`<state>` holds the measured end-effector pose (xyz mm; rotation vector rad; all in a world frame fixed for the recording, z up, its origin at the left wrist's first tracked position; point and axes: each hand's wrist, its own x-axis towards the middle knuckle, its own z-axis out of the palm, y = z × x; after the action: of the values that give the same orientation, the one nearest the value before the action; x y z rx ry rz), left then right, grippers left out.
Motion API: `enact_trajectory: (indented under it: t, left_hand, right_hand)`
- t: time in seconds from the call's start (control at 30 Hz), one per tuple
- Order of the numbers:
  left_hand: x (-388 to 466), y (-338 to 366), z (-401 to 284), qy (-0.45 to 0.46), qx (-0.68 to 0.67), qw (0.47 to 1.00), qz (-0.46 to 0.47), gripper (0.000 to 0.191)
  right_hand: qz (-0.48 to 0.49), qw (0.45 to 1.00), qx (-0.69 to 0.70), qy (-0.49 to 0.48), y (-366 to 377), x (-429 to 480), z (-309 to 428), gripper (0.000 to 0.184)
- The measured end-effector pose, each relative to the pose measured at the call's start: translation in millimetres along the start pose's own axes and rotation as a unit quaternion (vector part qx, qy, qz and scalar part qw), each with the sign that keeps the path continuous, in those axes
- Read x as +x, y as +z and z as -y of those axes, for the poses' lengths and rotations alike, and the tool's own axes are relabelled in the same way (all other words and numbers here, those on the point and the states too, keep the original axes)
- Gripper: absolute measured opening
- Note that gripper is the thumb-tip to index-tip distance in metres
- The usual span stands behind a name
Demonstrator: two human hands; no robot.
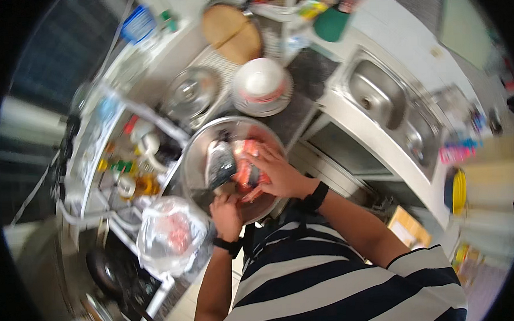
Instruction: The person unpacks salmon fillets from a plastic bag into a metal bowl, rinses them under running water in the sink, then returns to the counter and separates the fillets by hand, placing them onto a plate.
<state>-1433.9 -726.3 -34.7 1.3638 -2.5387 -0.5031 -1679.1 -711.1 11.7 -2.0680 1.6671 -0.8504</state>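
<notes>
A wide stainless steel bowl (196,139) lies before me with fish pieces in it. One piece, dark silvery and skin side up, is a fish chunk (220,164) on the left. My right hand (279,170) spans an orange-pink fish piece (242,176), its fingers on the far side and thumb on the near side. Over the bowl's near rim reaches my left hand (227,215). Its fingers are curled just below the silvery chunk; blur hides what they grip. Each wrist wears a dark band.
Left of the bowl stands a plastic-lined container (174,237) with pinkish contents. Beyond the bowl are stacked white bowls (263,85), a glass lid (191,92) and a round wooden board (232,32). A double steel sink (379,95) is at right, a black pan (102,270) at lower left.
</notes>
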Motion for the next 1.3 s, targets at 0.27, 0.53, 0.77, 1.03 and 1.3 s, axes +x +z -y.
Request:
enact_trajectory:
  t: [0.27,0.53,0.77,1.03,1.3]
  left_hand:
    - [8.5,36.3,60.9,0.078,-0.191,0.975,0.078,0.021]
    - [18.2,-8.1,35.1,0.097,-0.169,0.949,0.249,0.038]
    - [26.2,-28.7,37.3,-0.073,-0.071,0.967,0.232,0.054]
    - [-33.6,-70.6,55.7,-0.029,-0.296,0.953,-0.051,0.046]
    - [-156.3,-50.6,79.5,-0.196,-0.371,0.892,-0.168,0.034]
  right_hand:
    - [-0.321,0.882,0.152,0.311,-79.8,-184.9,57.1,0.038]
    - [-0.631,0.523,0.097,0.565,18.1,-502.0,92.9,0.025]
    - [-0.735,0.229,0.267,0.579,21.1,-688.9,93.8,0.024]
    - [-0.737,0.185,0.327,0.563,-23.1,-820.5,-60.1,0.032]
    - [-0.227,0.477,-0.223,0.819,54.5,-905.9,-97.3,0.040]
